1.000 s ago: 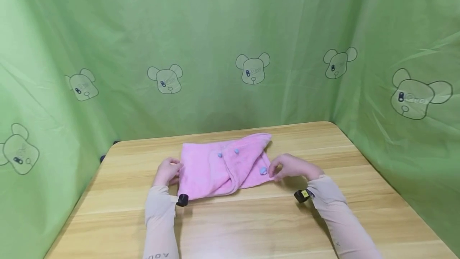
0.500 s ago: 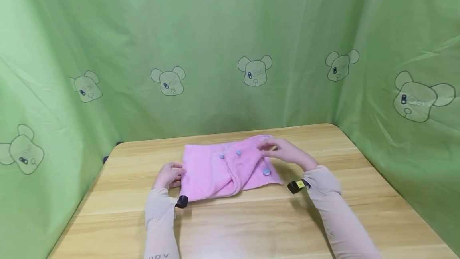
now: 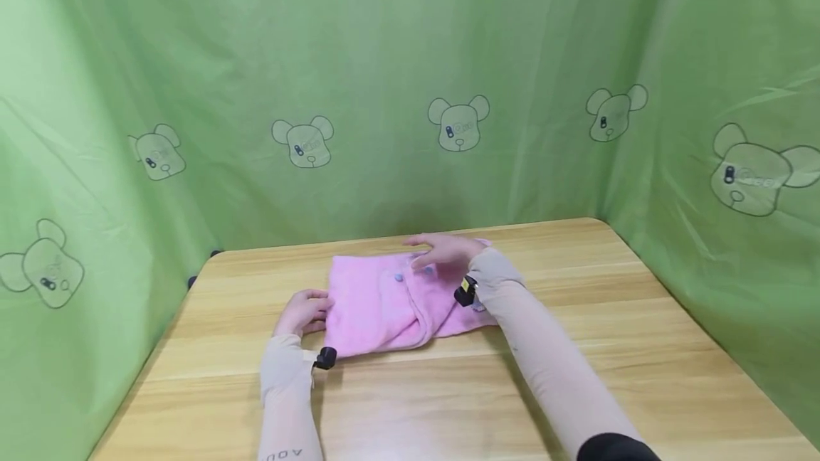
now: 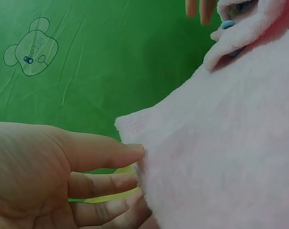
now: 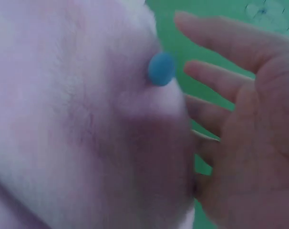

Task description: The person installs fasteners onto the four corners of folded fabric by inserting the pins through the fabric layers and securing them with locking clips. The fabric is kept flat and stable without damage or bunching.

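Note:
A folded pink plush cloth with blue buttons (image 3: 365, 297) lies on the wooden table. At its left edge, my left hand (image 3: 304, 311) pinches the fabric lightly; in the left wrist view the thumb (image 4: 130, 155) lies on the near face and the other fingers pass behind the edge. My right hand (image 3: 448, 251) reaches over the cloth's far right part, its fingers spread and pointing left. A round blue button (image 5: 161, 69) sits close to those fingers in the right wrist view, with nothing gripped. The right hand and sleeve hide part of the cloth's right end.
The wooden table (image 3: 397, 404) extends around the cloth on all sides. Green curtains (image 3: 378, 55) printed with bear-like heads enclose the back and both sides. Small dark fittings (image 3: 192, 281) show at the table's left edge.
My right hand has let go of the cloth's near right corner, risen, and swept left over the cloth toward the buttons. The left hand stays at the left edge.

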The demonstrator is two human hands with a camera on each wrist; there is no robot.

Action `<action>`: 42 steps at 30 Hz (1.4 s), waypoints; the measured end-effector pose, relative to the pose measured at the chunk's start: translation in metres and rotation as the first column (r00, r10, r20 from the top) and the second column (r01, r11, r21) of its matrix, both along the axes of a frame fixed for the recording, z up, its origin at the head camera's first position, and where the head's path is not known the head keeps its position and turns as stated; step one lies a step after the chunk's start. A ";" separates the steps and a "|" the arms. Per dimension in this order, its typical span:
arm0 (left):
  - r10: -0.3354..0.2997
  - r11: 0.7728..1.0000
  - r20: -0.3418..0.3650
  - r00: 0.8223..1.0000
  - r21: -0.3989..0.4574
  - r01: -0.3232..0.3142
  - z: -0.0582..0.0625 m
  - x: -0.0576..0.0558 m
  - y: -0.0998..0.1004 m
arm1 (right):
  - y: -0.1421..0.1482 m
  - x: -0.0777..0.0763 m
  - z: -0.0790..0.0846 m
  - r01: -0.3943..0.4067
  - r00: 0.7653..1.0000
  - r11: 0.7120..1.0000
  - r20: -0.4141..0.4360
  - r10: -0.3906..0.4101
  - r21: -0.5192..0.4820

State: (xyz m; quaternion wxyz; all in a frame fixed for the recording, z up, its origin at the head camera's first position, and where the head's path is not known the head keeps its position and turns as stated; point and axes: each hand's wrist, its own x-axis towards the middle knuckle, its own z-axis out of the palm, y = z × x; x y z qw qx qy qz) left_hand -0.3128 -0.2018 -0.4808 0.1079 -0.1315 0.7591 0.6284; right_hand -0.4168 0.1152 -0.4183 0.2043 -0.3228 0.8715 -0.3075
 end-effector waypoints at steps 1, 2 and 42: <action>0.001 1.000 0.001 1.000 -0.001 -0.001 0.000 0.000 0.001 | -0.002 -0.003 -0.002 -0.001 0.998 1.000 0.059 0.000 0.002; 0.001 1.000 0.001 1.000 -0.002 -0.001 0.000 0.000 0.001 | -0.003 -0.006 -0.005 0.004 0.994 1.000 0.107 -0.005 0.009; -0.012 1.000 0.001 1.000 0.003 0.012 -0.003 -0.003 -0.005 | 0.051 0.041 0.017 -0.090 0.988 0.995 -0.123 0.095 0.042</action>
